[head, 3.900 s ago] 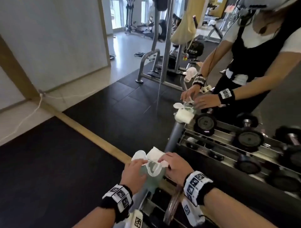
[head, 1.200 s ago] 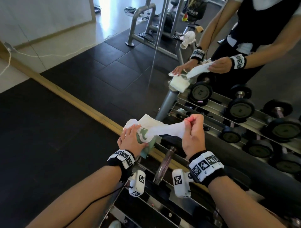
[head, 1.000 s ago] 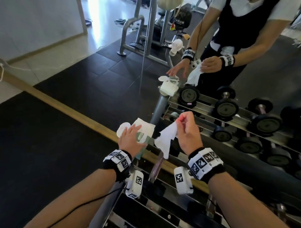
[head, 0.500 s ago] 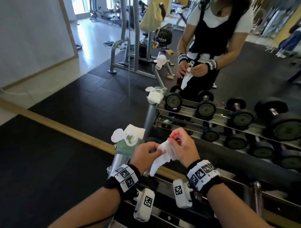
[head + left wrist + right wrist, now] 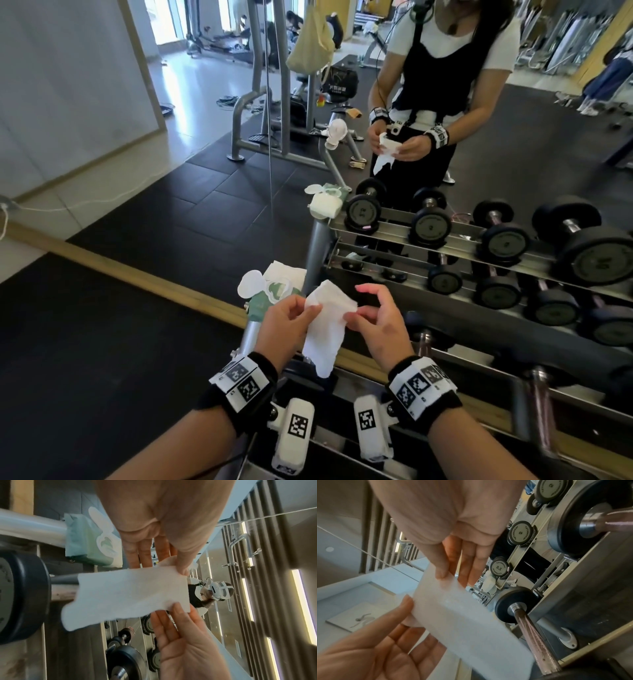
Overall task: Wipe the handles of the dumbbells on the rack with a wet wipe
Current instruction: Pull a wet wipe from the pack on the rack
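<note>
**Wet wipe held between both hands above the dumbbell rack**

Head view: The left hand (image 5: 286, 327) and the right hand (image 5: 378, 323) hold one white wet wipe (image 5: 325, 325) between them, above the near end of the dumbbell rack (image 5: 445, 368). Each hand pinches an upper corner of the wipe between thumb and forefinger; the rest of the sheet hangs down freely, clear of the rack. A green wipe pack (image 5: 270, 294) with its white lid flipped open sits on the rack's end post, just beyond the left hand. Dumbbells (image 5: 544, 387) lie on the rack to the right of the hands; none is touched. A mirror (image 5: 411, 154) behind the rack reflects the person, the wipe and the rows of dumbbells.

Left wrist view: The left hand (image 5: 159, 524) grips one corner of the wet wipe (image 5: 126, 596) with the thumb pressed against the fingers (image 5: 135, 555). The right hand (image 5: 185, 649) pinches the neighbouring corner. The wipe pack (image 5: 89, 542) lies beside the rack tube, near the wipe. A dark dumbbell head (image 5: 22, 597) sits below the sheet.

Right wrist view: The right hand (image 5: 453, 527) pinches the wet wipe (image 5: 465, 622) at its upper edge. The left hand (image 5: 376, 653) holds the opposite edge by the thumb, its other fingers relaxed. A dumbbell handle (image 5: 534, 639) on the rack runs just beside the hanging sheet; contact cannot be determined.
</note>
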A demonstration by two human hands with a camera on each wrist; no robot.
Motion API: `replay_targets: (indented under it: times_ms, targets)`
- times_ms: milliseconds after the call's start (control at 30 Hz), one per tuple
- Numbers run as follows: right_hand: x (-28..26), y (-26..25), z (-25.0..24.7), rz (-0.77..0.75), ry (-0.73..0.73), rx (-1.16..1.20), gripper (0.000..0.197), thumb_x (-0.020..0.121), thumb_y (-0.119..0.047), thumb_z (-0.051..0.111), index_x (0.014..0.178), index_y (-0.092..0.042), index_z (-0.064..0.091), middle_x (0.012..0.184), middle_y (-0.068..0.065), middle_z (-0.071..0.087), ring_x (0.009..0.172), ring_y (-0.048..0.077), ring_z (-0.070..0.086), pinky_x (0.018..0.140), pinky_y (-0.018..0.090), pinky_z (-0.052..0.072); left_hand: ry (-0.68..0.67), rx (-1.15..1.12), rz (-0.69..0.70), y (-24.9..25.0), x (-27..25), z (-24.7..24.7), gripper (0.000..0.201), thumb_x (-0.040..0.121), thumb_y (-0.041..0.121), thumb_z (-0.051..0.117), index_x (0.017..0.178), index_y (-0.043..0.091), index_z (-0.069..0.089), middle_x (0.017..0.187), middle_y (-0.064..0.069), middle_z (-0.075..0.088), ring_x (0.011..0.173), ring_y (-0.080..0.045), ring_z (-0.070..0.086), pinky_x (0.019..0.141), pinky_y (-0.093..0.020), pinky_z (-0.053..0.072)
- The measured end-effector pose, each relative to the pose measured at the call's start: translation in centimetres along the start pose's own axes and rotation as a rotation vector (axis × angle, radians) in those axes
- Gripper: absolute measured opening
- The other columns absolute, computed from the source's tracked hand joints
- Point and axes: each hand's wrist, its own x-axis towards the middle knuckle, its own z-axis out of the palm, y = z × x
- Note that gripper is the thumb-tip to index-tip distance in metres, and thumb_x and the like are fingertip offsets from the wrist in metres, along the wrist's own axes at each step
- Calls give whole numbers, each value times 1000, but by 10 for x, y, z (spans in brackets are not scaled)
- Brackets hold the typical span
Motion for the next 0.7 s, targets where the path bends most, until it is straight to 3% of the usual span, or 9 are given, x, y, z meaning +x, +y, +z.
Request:
replay_targets:
  times_ms: [100,167,233,300,367,467,533,600,700]
  targets:
    - [-4,-3,-1,-61,11,-2,48,96,-6,57,125,-41,44,78,0,69,76,11,67,75,21,53,44,105,6,-3,-3,-7,27,98,30,55,86,5,58,63,3,56,58,-13,50,57,-28,45]
    - [-5,-5,-3,-90,37,-34,46,99,-6,50,129,-40,44,77,-2,61,74,11,61,75,27,54,82,105,-12,-2,-3,-11,25,101,30,48,91,10,57,72,-4,62,61,-14,56,59,-29,48]
    - [-5,-9,-4,-89,38,-62,41,101,-7,46,126,-39,49,82,-1,58,74,9,59,73,32,58,118,112,-30,-2,-2,-13,20,101,30,47,96,12,55,81,-4,62,63,-8,58,56,-21,48]
    - [-5,-10,-5,-92,21,-132,36,102,-9,42,116,-38,59,93,-3,61,81,8,59,70,21,54,150,131,-79,1,1,-12,19,100,28,51,111,13,50,90,-2,61,66,-8,59,52,-16,46]
    - [-3,-11,-4,-89,0,-203,37,103,-7,40,105,-32,68,104,-1,63,95,12,59,76,16,47,135,79,-112,4,0,-10,33,96,24,58,125,21,41,96,1,59,71,-4,61,55,-14,47]
    - [-3,-13,-2,-44,-40,-235,37,102,-5,41,101,-25,72,107,1,57,94,10,55,74,5,40,-32,64,-27,2,-3,-9,87,78,16,82,140,36,25,103,14,48,86,12,57,73,-15,49]
    - [-5,-14,-2,-32,-137,-268,26,98,-7,52,110,-23,67,113,0,51,96,5,53,76,3,40,-126,258,-4,1,-4,-8,101,60,17,92,137,38,29,116,7,47,103,0,53,84,-17,46]
    - [-9,-11,-3,-27,-253,-370,38,88,-6,67,122,-22,60,120,-3,44,101,5,50,81,2,41,-141,496,5,1,-7,-8,87,55,19,92,121,38,39,120,2,43,100,-10,47,73,-7,41]
    - [-13,-10,-2,-9,-316,-544,54,82,-3,73,128,-20,52,123,-6,35,106,7,46,82,-2,38,-151,678,16,1,-10,-9,57,64,16,87,105,32,50,118,3,43,91,-11,47,58,-2,38]
